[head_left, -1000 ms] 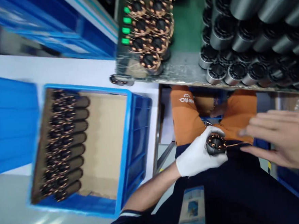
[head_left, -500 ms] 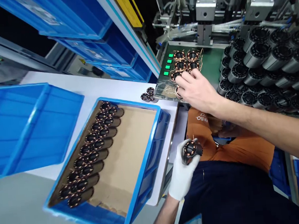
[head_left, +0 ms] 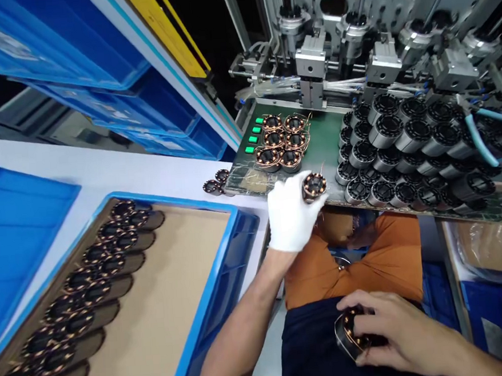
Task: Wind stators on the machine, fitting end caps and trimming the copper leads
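My left hand (head_left: 293, 208), in a white glove, grips a motor stator (head_left: 314, 186) with copper windings at the front edge of the green work plate (head_left: 327, 139). In front of my dark top, my bare right hand (head_left: 385, 330) is closed around another copper-wound stator (head_left: 351, 333); a thin loop of wire stands out from it. Several wound stators (head_left: 281, 139) sit in two columns on the plate, beside green buttons (head_left: 253, 139). To their right are stacked many bare stator cores (head_left: 384, 130) without copper showing.
A blue crate (head_left: 207, 294) on the white table holds a slanting row of wound stators (head_left: 97, 290) along its left side. Small black rings (head_left: 213, 186) lie by the plate's corner. Machine cylinders (head_left: 310, 58) rise behind the plate. Blue bins (head_left: 73, 46) are stacked at upper left.
My left hand has risen with its stator from my lap to the plate's front edge. My right hand has left the plate and come down to my front with a stator. The view has shifted.
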`<state>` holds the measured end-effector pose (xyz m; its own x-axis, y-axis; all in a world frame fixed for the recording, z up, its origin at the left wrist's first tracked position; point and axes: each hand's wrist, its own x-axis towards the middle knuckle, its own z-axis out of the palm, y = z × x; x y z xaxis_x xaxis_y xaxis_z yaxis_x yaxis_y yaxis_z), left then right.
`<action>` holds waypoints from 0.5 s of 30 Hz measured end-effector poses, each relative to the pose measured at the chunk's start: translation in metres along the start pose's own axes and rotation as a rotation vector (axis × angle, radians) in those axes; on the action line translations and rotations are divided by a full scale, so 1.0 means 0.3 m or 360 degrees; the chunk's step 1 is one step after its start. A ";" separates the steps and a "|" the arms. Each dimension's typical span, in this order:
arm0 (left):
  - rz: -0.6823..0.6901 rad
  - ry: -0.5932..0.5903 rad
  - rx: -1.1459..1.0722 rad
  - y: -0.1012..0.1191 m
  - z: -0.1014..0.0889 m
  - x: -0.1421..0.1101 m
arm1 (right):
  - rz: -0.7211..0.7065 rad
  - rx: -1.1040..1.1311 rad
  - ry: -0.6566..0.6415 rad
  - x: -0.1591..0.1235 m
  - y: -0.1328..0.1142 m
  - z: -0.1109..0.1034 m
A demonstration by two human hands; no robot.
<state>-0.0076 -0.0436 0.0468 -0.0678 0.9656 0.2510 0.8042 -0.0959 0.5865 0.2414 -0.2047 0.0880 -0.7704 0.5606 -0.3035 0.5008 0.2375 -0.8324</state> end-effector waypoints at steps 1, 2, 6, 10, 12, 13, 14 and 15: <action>-0.0011 -0.0014 0.0015 0.009 0.019 0.037 | 0.0032 0.0017 -0.0017 -0.014 0.010 0.011; -0.0013 0.0007 0.0005 0.015 0.031 0.057 | 0.0037 0.0019 -0.0007 -0.028 0.014 0.017; 0.0057 0.0297 -0.0246 0.017 0.004 -0.054 | -0.0018 -0.0116 0.0223 -0.077 0.008 -0.020; -0.0117 -0.0653 -0.1144 0.040 -0.074 -0.312 | -0.0037 -0.0275 0.0362 -0.074 -0.007 -0.133; -0.0277 -0.1388 -0.1619 0.083 -0.091 -0.392 | -0.0132 -0.0320 0.0371 -0.047 -0.015 -0.198; -0.0364 -0.1567 -0.1777 0.110 -0.093 -0.410 | -0.0203 -0.0337 0.0387 -0.032 -0.017 -0.227; -0.0450 -0.1597 -0.1884 0.138 -0.090 -0.414 | -0.0278 -0.0363 0.0423 -0.018 -0.018 -0.252; -0.0529 -0.1518 -0.1947 0.163 -0.086 -0.407 | -0.0340 -0.0414 0.0486 -0.007 -0.018 -0.274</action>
<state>0.0248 -0.1724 0.0647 0.6220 0.7279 -0.2884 -0.1431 0.4679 0.8721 0.2727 -0.1421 0.1313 -0.7353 0.6762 0.0457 0.4554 0.5429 -0.7055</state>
